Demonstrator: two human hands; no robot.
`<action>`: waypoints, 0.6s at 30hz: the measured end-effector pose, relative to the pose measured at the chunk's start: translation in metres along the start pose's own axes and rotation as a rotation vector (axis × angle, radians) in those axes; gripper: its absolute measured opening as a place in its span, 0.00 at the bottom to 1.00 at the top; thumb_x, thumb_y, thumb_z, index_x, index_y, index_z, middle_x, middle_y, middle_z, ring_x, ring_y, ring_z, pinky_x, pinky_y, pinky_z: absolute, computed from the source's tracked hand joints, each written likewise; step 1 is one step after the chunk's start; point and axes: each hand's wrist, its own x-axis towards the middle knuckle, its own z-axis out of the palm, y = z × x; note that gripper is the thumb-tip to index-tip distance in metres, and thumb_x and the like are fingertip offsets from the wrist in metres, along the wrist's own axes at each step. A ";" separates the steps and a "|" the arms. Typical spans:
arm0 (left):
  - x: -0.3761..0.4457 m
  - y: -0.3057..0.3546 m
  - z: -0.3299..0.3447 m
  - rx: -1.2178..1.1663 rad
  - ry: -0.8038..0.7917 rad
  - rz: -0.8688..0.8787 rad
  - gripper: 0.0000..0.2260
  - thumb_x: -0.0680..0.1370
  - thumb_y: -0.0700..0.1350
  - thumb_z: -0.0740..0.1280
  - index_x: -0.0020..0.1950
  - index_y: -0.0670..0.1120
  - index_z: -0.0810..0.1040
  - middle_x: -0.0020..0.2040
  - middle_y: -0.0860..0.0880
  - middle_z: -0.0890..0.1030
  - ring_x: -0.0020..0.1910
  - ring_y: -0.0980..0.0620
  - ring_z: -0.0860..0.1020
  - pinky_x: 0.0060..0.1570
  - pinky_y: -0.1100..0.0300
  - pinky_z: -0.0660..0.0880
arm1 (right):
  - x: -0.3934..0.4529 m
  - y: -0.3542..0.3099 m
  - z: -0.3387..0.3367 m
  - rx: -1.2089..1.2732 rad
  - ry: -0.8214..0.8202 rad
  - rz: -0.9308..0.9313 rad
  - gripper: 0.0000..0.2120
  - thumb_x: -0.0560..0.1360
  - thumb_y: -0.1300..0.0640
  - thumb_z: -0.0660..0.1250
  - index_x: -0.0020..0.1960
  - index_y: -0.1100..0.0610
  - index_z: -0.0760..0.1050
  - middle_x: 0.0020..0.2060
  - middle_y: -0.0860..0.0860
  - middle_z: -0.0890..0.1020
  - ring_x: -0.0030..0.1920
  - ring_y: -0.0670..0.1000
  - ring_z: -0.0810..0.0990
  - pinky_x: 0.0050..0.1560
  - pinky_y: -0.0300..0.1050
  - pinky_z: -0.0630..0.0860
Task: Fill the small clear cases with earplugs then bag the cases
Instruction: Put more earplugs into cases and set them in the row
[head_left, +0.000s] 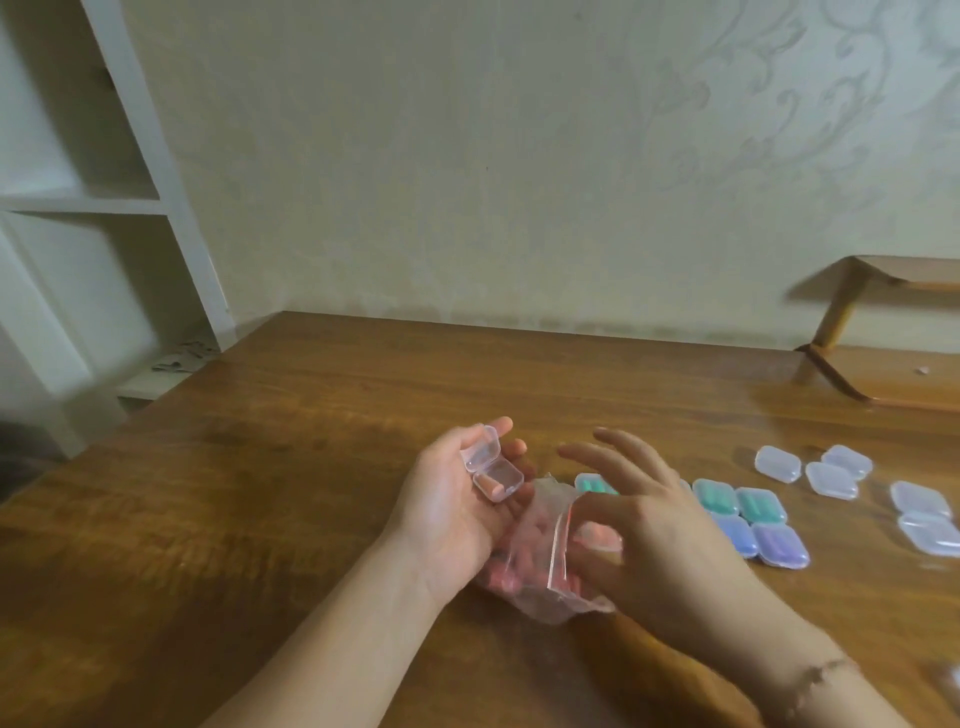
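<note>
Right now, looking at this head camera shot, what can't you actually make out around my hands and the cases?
- How many earplugs sit in the open case in the left hand: blurred, too small.
- Count of pink earplugs in the zip bag: crumpled plastic and both hands cover it.
- Teal cases: the right hand hides part of the row.
- Clear cases: cut off by the right edge, contents unclear.
- Object at the lower right corner: blurred, cropped.

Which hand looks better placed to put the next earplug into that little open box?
The right hand. It pinches a pink foam earplug just above the clear zip bag, while the left hand is occupied cradling the open small clear plastic case.
</note>
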 end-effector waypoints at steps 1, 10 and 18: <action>0.000 0.000 -0.001 -0.005 -0.008 0.000 0.14 0.81 0.50 0.63 0.58 0.45 0.83 0.50 0.42 0.80 0.48 0.44 0.79 0.48 0.50 0.79 | -0.003 0.002 -0.011 0.066 0.005 -0.001 0.07 0.68 0.41 0.70 0.39 0.42 0.81 0.67 0.37 0.72 0.73 0.44 0.61 0.66 0.41 0.65; -0.005 -0.004 -0.002 0.087 -0.229 0.037 0.17 0.79 0.52 0.62 0.61 0.44 0.82 0.58 0.40 0.83 0.56 0.44 0.81 0.64 0.47 0.74 | -0.003 0.001 -0.018 0.473 0.369 0.178 0.11 0.68 0.62 0.76 0.36 0.48 0.79 0.35 0.41 0.83 0.37 0.42 0.81 0.35 0.29 0.73; 0.000 -0.018 0.004 0.224 -0.145 0.057 0.14 0.82 0.53 0.61 0.57 0.47 0.83 0.53 0.44 0.85 0.50 0.47 0.85 0.47 0.52 0.82 | 0.002 0.017 0.017 0.282 0.561 0.235 0.09 0.72 0.62 0.73 0.42 0.48 0.79 0.36 0.35 0.77 0.40 0.43 0.76 0.37 0.35 0.71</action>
